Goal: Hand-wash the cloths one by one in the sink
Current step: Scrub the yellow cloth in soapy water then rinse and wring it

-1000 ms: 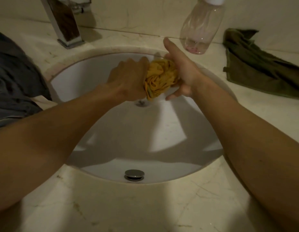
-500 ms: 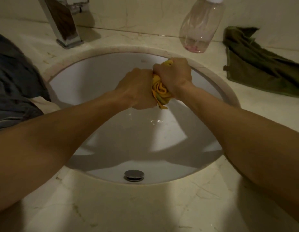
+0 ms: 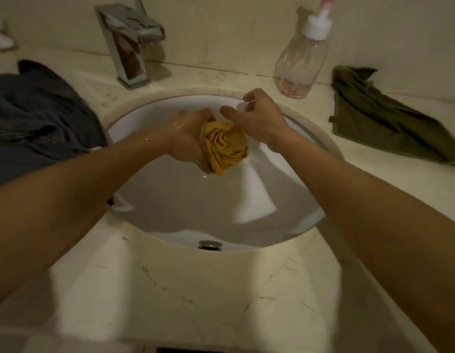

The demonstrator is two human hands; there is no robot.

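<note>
A bunched-up yellow cloth point(image 3: 225, 146) hangs over the white sink basin point(image 3: 195, 207). My left hand point(image 3: 189, 137) grips its left side, with wet skin showing on hand and wrist. My right hand point(image 3: 259, 118) lies against the cloth's upper right with its fingers loose and spread, holding nothing. A dark blue-grey cloth point(image 3: 35, 118) is heaped on the counter to the left of the sink. An olive-green cloth point(image 3: 389, 118) lies on the counter to the right.
A chrome tap point(image 3: 131, 44) stands behind the sink at the left. A clear pump bottle point(image 3: 301, 59) with pink residue stands behind it at the right. The overflow hole point(image 3: 210, 245) sits in the near wall. Pale marble counter point(image 3: 195, 289) surrounds the basin.
Half a second ago both hands were squeezing the yellow cloth together. My right hand has since let go and opened, while the left keeps its grip. The view has tilted up.
</note>
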